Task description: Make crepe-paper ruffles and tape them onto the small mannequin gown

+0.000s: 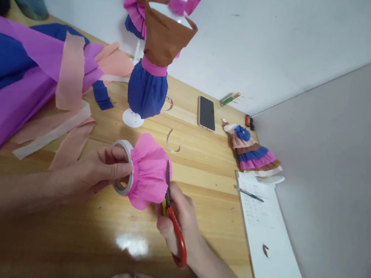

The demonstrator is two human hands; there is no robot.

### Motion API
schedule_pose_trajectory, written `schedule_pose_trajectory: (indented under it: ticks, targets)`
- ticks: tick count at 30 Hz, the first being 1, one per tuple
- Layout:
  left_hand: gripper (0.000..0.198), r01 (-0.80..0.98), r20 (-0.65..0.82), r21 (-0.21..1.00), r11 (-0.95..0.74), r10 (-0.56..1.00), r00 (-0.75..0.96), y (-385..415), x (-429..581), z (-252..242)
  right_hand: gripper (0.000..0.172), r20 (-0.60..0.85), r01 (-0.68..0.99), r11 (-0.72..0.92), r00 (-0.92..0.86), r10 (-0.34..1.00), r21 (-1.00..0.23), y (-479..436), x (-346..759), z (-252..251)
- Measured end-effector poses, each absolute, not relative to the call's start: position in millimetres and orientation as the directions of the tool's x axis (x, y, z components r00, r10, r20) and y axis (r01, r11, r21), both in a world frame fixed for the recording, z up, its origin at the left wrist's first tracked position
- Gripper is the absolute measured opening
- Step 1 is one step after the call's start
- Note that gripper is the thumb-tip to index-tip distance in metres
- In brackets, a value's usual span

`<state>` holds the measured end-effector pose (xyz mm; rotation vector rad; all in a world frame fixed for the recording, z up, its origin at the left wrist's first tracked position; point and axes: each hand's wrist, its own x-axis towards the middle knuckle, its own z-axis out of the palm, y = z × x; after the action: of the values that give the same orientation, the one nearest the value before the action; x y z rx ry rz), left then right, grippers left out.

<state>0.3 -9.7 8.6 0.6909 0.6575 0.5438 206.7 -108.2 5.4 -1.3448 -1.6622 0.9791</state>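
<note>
My left hand (89,175) is closed on a white roll of tape (125,167), with a gathered ruffle of pink crepe paper (149,171) fanning out beside the roll. My right hand (179,221) grips red-handled scissors (174,220), whose blades point up along the right edge of the pink ruffle. Both hands hover low over the wooden table (202,169). Just behind them stands a small mannequin (153,61) on a white base, dressed in blue, pink and brown crepe paper.
Sheets and strips of purple, blue and peach crepe paper (24,84) cover the left of the table. A phone (206,113), a finished paper dress (252,153), a white sheet with a pen (264,219) and a loose tape curl (173,143) lie to the right.
</note>
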Motion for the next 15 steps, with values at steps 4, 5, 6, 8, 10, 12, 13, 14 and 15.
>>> schedule_pose_trajectory:
  ticks: [4,5,6,8,10,12,13,14,15]
  targets:
    - [0.034,-0.226,-0.367,0.737,0.637,0.657,0.658,-10.4,-0.3,8.6,0.058,0.113,0.367,0.166,-0.162,0.980,-0.915,-108.1,207.9,3.5]
    - [0.033,-0.231,-0.362,0.739,0.632,0.663,0.656,-10.5,-0.4,8.8,0.058,0.115,0.366,0.168,-0.163,0.980,-0.915,-108.3,208.4,2.6]
    - [0.032,-0.236,-0.359,0.739,0.631,0.665,0.655,-10.7,-0.4,9.0,0.058,0.115,0.369,0.169,-0.162,0.980,-0.914,-108.5,209.0,1.6]
    - [0.030,-0.245,-0.361,0.733,0.634,0.668,0.650,-10.8,-0.5,9.5,0.057,0.108,0.377,0.164,-0.165,0.980,-0.911,-109.3,210.0,-0.4]
    - [0.030,-0.244,-0.369,0.726,0.642,0.664,0.650,-10.2,-0.4,10.3,0.057,0.102,0.377,0.159,-0.167,0.981,-0.912,-110.2,211.0,-1.7]
    - [0.031,-0.240,-0.370,0.728,0.643,0.662,0.651,-9.2,-0.2,11.1,0.056,0.101,0.375,0.157,-0.165,0.981,-0.914,-111.0,211.7,-2.4]
    - [0.032,-0.241,-0.366,0.730,0.640,0.663,0.653,-8.6,-0.1,11.4,0.055,0.101,0.377,0.157,-0.165,0.981,-0.913,-111.2,212.0,-2.5]
    - [0.032,-0.241,-0.362,0.733,0.636,0.664,0.654,-8.0,0.1,11.6,0.054,0.100,0.380,0.158,-0.167,0.981,-0.911,-111.4,212.3,-2.6]
    - [0.032,-0.243,-0.349,0.744,0.623,0.672,0.653,-7.5,0.3,11.6,0.054,0.098,0.385,0.158,-0.169,0.981,-0.909,-111.4,212.6,-2.6]
